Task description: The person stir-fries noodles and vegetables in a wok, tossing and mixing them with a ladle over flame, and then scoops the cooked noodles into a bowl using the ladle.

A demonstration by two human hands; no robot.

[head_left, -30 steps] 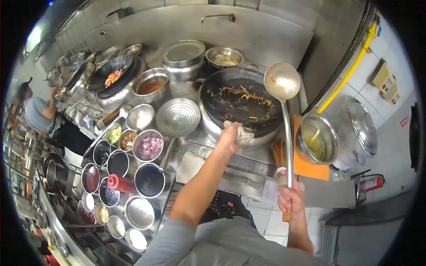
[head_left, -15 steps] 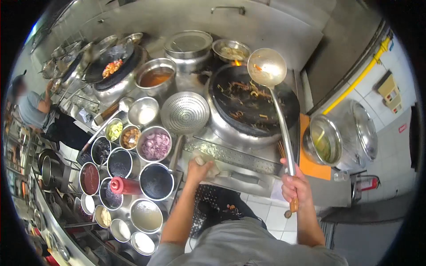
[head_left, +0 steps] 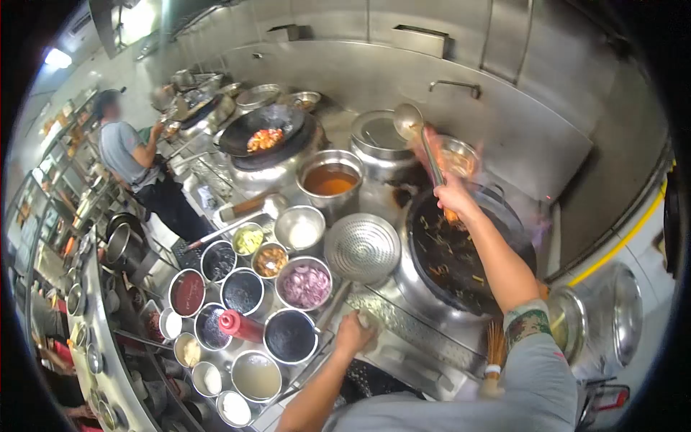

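My right hand (head_left: 455, 194) is closed round the handle of a long metal ladle (head_left: 408, 121), stretched out above the wok (head_left: 497, 277). The ladle's bowl hangs near a lidded steel pot (head_left: 381, 135) at the back. Dark shreds and bits of food lie in the black wok. Beside the ladle is a metal bowl (head_left: 458, 157), smeared by motion. At the stove's front edge, my left hand (head_left: 354, 333) grips a pale cloth (head_left: 370, 328). A perforated strainer (head_left: 362, 247) rests to the left of the wok.
Several seasoning bowls stand on the left, including sliced onions (head_left: 305, 283), with a red squeeze bottle (head_left: 239, 325) among them. A pot of brown liquid (head_left: 330, 180) is behind. Another wok (head_left: 234, 137) holds reddish food. A person (head_left: 133, 155) stands far left. A bamboo brush (head_left: 495, 345) is at front right.
The view has swung, so the scene sits further right and lower. My right hand has reached forward across the wok with the ladle. My left hand stays on the cloth.
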